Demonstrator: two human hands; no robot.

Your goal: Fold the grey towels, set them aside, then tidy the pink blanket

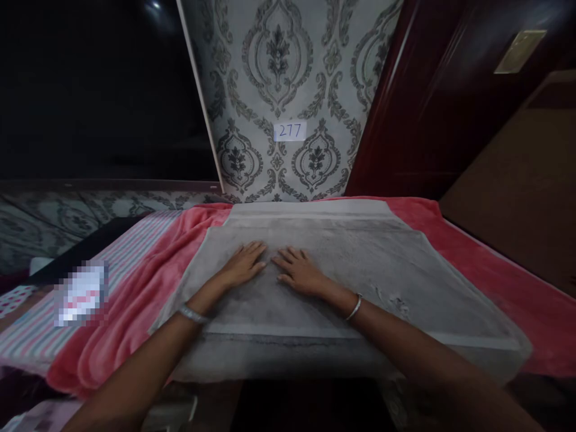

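A grey, soft-looking cloth (315, 312) lies spread over a pink-red blanket, its near edge hanging down at the front. My left hand (243, 264) rests flat on the cloth, left of its middle, fingers stretched out. Close by on the right, my right hand (299, 271) lies palm down with its fingers spread. The two hands are a small gap apart, and neither holds anything. A few wrinkles show in the cloth right of my right forearm. Each wrist wears a silvery bracelet.
The pink-red blanket (477, 270) shows on both sides, bunched at the left. Left of it lies a striped cloth (121, 252) with a blurred-out item on it. Patterned wallpaper (279, 162) bears a "277" label (290, 131). A black screen (103, 96) hangs at left.
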